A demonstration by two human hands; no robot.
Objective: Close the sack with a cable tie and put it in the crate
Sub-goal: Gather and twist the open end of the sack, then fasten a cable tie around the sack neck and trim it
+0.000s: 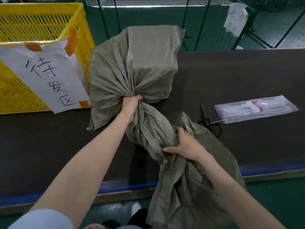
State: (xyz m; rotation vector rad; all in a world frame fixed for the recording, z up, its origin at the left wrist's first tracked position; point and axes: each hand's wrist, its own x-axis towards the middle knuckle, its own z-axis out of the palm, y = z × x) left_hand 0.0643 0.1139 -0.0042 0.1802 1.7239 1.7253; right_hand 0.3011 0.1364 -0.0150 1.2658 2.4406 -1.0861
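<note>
— Right hand (186, 144) first?
— Clenched on the loose mouth of the woven sack (132, 63); left hand (131, 105) fisted around its gathered neck.
— And the sack?
— On the dark table (231, 76), touching the yellow crate (41, 30); scissors (208, 121) and bagged cable ties (255, 109) lie to the right.

Dark worktable (231, 76), green floor (148, 15), green metal fence (206, 17) behind

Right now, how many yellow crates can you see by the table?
1. The yellow crate stands at the far left of the table, beside the sack, with a handwritten paper sign taped to its rim. More crates may lie outside the view.
</note>
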